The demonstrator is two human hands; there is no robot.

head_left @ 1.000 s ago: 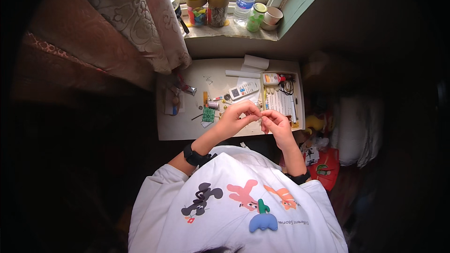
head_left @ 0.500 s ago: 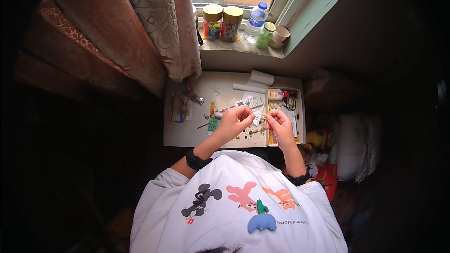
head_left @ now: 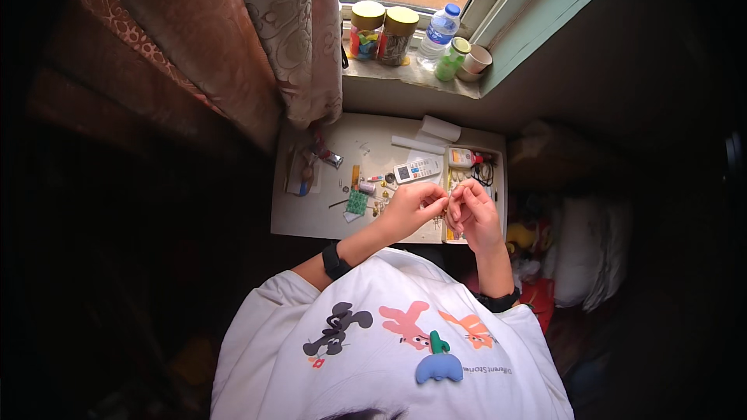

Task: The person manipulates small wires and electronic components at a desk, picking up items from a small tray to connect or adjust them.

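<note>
My left hand (head_left: 416,206) is closed in a pinch above the right part of the white table (head_left: 307,214). Its fingertips meet the fingers of my right hand (head_left: 476,211), which is turned palm inward with thumb and forefinger pressed together. Whatever thin thing sits between the fingers is too small to name. Left of my left hand lie a green patterned square (head_left: 356,202) and a small spool (head_left: 366,187). A white remote control (head_left: 418,170) rests just beyond the hands. Under my right hand is a shallow tray (head_left: 502,222), partly hidden.
In the tray are a white bottle with a red cap (head_left: 464,158) and a black cable (head_left: 484,173). A paper roll (head_left: 441,128) lies at the back. On the windowsill stand two lidded jars (head_left: 398,35), a water bottle (head_left: 440,35) and a green jar (head_left: 453,61). A curtain (head_left: 288,39) hangs left.
My hands have come together; half a second ago they were slightly apart with thin pale strands between them. My right hand has turned its palm inward. The whole view has shifted a little.
</note>
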